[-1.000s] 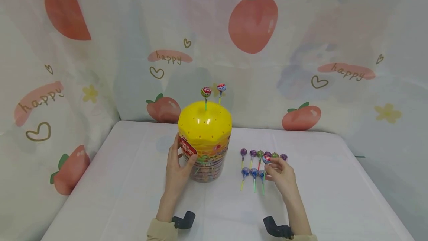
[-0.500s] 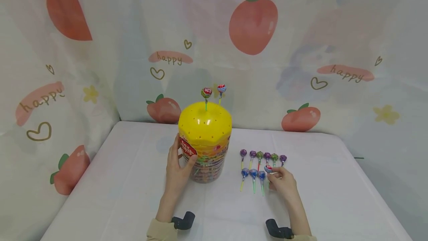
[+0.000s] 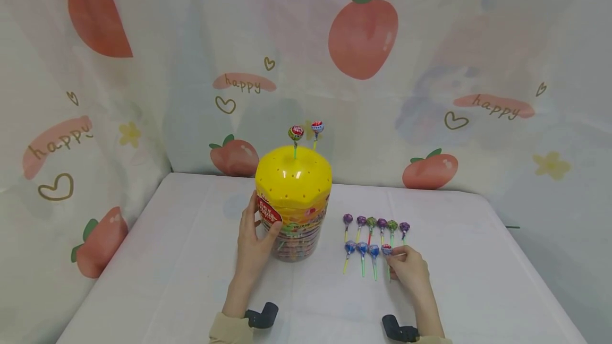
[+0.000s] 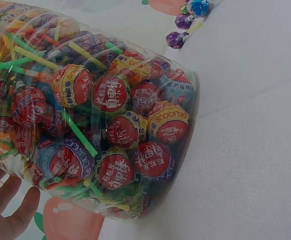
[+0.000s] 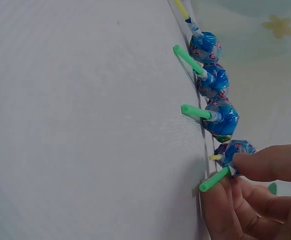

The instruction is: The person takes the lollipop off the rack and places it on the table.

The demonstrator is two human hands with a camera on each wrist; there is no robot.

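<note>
A clear jar (image 3: pixel 296 243) packed with lollipops stands on the table under a yellow lid (image 3: pixel 287 177) dotted with small holes. Two lollipops, one green (image 3: pixel 296 132) and one light blue (image 3: pixel 317 127), stick upright from the lid. My left hand (image 3: pixel 253 243) holds the jar's left side, thumb in front; its fingers (image 4: pixel 23 210) show against the jar in the left wrist view. With thumb and fingers my right hand (image 3: pixel 410 269) pinches a blue lollipop (image 5: pixel 239 148) with a green stick, at the right end of a row of blue lollipops (image 3: pixel 363 248).
Behind the blue row lies another row of purple and green lollipops (image 3: pixel 372 222), sticks toward me. Both rows are right of the jar on the white-covered table (image 3: pixel 191 259). A fruit-printed cloth (image 3: pixel 296 25) hangs behind the table.
My right hand has carried the blue lollipop down and slightly right, from over the rows to beside the third blue lollipop. My left hand has stayed on the jar.
</note>
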